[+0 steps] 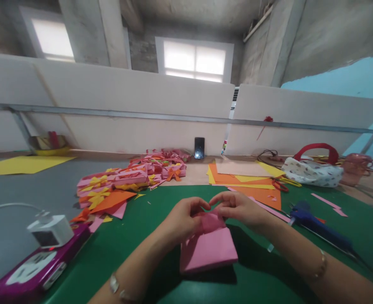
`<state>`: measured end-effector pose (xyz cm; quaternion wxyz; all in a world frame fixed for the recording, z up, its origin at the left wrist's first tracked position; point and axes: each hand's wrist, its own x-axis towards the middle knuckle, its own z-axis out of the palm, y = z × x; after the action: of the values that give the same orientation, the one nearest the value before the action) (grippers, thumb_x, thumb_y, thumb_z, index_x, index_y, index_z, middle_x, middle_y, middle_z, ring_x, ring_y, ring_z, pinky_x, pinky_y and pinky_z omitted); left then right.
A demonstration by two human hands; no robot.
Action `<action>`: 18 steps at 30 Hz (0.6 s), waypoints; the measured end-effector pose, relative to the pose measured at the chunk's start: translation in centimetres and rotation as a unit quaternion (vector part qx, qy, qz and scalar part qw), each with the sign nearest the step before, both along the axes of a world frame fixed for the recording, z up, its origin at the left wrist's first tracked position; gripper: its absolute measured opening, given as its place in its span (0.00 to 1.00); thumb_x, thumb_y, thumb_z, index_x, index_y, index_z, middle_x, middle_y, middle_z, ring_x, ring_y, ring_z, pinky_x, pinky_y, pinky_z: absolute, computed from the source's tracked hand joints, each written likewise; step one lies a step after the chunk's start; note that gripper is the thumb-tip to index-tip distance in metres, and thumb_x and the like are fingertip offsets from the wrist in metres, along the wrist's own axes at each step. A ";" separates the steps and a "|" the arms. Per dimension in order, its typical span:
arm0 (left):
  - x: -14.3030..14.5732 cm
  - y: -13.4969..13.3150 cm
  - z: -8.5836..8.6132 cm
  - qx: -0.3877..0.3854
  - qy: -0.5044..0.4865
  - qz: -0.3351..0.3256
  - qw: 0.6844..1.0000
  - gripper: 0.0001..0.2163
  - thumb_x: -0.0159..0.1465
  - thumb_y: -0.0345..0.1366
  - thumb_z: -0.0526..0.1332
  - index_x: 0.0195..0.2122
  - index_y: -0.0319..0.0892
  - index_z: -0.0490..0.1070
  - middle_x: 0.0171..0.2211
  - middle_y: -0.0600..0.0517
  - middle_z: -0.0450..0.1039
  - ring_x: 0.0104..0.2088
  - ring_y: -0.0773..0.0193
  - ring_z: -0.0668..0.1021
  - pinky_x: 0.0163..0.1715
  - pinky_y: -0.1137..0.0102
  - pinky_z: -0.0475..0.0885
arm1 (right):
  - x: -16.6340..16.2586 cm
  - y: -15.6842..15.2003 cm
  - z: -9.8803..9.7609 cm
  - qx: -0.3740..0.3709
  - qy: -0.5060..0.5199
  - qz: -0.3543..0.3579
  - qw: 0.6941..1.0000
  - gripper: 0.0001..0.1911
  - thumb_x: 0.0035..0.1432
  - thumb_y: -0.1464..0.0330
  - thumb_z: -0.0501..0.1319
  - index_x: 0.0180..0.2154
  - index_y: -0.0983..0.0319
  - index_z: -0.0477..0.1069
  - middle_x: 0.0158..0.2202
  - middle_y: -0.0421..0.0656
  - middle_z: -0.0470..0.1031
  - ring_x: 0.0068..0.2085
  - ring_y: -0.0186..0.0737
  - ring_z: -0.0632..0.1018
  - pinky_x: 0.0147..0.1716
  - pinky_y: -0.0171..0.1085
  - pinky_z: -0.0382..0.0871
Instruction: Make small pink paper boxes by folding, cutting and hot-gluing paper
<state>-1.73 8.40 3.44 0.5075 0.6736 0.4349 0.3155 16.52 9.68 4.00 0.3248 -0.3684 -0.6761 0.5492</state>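
Over green mat [120, 257], pink paper [210, 249], far edge partly covered, is being finger-pinched by left hand [183, 217] and right hand [240, 207], between paper pile [132, 175] and glue gun [322, 232].

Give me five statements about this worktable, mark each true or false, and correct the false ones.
1. The left hand and right hand both touch the folded pink paper. True.
2. The blue glue gun lies left of both hands. False: it lies to their right.
3. The white adapter rests on the purple device. True.
4. The white patterned bag has a green handle. False: its handle is red.
5. The dark phone stands upright. True.
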 end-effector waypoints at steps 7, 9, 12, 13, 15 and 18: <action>0.4 0.1 0.0 0.074 0.048 0.005 0.996 0.09 0.53 0.37 0.58 0.32 0.37 0.71 0.27 0.50 0.73 0.28 0.65 0.72 0.25 0.73 0.64 | 0.0 -0.1 -0.9 0.013 0.022 -0.065 0.998 0.07 0.46 0.69 0.62 0.29 0.63 0.64 0.18 0.34 0.68 0.22 0.30 0.70 0.25 0.31 0.62; 0.4 0.0 0.3 0.082 0.054 0.020 0.995 0.10 0.55 0.38 0.57 0.32 0.38 0.71 0.28 0.50 0.73 0.29 0.64 0.72 0.26 0.73 0.64 | 0.0 -0.2 -0.9 0.048 0.009 -0.088 0.995 0.07 0.46 0.70 0.61 0.30 0.63 0.65 0.22 0.36 0.71 0.25 0.31 0.72 0.26 0.32 0.63; 0.5 -0.1 0.6 0.086 0.047 0.039 0.994 0.11 0.56 0.39 0.56 0.33 0.38 0.72 0.30 0.49 0.74 0.31 0.64 0.73 0.29 0.72 0.66 | -0.1 -0.3 -0.8 0.144 -0.056 -0.131 0.979 0.03 0.46 0.74 0.59 0.27 0.63 0.68 0.26 0.38 0.72 0.29 0.32 0.72 0.28 0.32 0.64; 0.6 0.0 0.6 0.089 0.043 0.045 0.994 0.11 0.56 0.39 0.55 0.33 0.38 0.72 0.31 0.49 0.74 0.32 0.63 0.73 0.30 0.72 0.66 | -0.1 -0.4 -0.8 0.167 -0.079 -0.137 0.973 0.03 0.45 0.75 0.59 0.27 0.63 0.69 0.26 0.39 0.72 0.29 0.33 0.72 0.29 0.32 0.64; 0.6 0.0 0.6 0.087 0.038 0.054 0.994 0.11 0.55 0.38 0.56 0.33 0.37 0.73 0.32 0.48 0.75 0.33 0.63 0.73 0.32 0.72 0.66 | -0.3 -0.7 -0.9 0.197 -0.111 -0.130 0.966 0.05 0.46 0.76 0.57 0.27 0.63 0.70 0.26 0.39 0.73 0.30 0.33 0.73 0.29 0.32 0.64; 0.7 0.2 0.3 0.073 0.036 0.058 0.995 0.12 0.54 0.38 0.57 0.34 0.37 0.73 0.29 0.49 0.74 0.30 0.63 0.73 0.28 0.72 0.66 | -0.5 -1.2 -1.0 0.222 -0.136 -0.113 0.959 0.09 0.45 0.78 0.57 0.30 0.62 0.70 0.28 0.38 0.74 0.32 0.34 0.73 0.31 0.32 0.65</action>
<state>-1.06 8.56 3.71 0.4218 0.6937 0.4668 0.3507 16.05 8.47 3.01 0.3634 -0.4319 -0.7731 0.2895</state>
